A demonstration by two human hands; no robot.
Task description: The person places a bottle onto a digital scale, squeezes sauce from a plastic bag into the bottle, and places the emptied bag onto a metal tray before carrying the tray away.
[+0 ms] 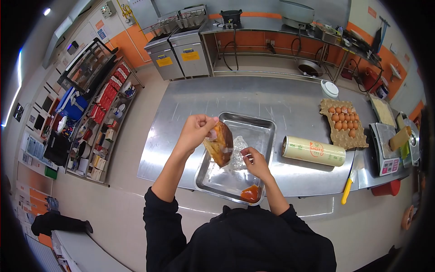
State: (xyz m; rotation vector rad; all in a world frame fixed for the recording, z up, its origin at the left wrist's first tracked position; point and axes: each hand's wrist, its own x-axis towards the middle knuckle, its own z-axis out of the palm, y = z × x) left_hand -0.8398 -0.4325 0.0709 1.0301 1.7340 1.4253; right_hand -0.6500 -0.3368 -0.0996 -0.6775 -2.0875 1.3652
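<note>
My left hand (pixel 198 131) is closed on a glossy, golden-brown piece of food (pixel 220 144) with a paler, pinkish patch near the fingers. I hold it raised above the left side of a shallow steel tray (pixel 269 131); its exact kind is unclear. Crumpled clear plastic wrap (pixel 238 153) is beside the food, over the tray. My right hand (pixel 256 164) has its fingers curled together at the right edge of this plastic and seems to pinch it. An orange-brown, shiny piece (pixel 249 193) lies in the tray's near right corner.
A large roll of cling film (pixel 313 151) lies right of the tray on the steel table (pixel 181 97). Beyond it are an egg carton (pixel 333 109) with several eggs, a white-lidded tub (pixel 329 89), a yellow-handled knife (pixel 348 188) at the front edge, and a scale (pixel 384 149).
</note>
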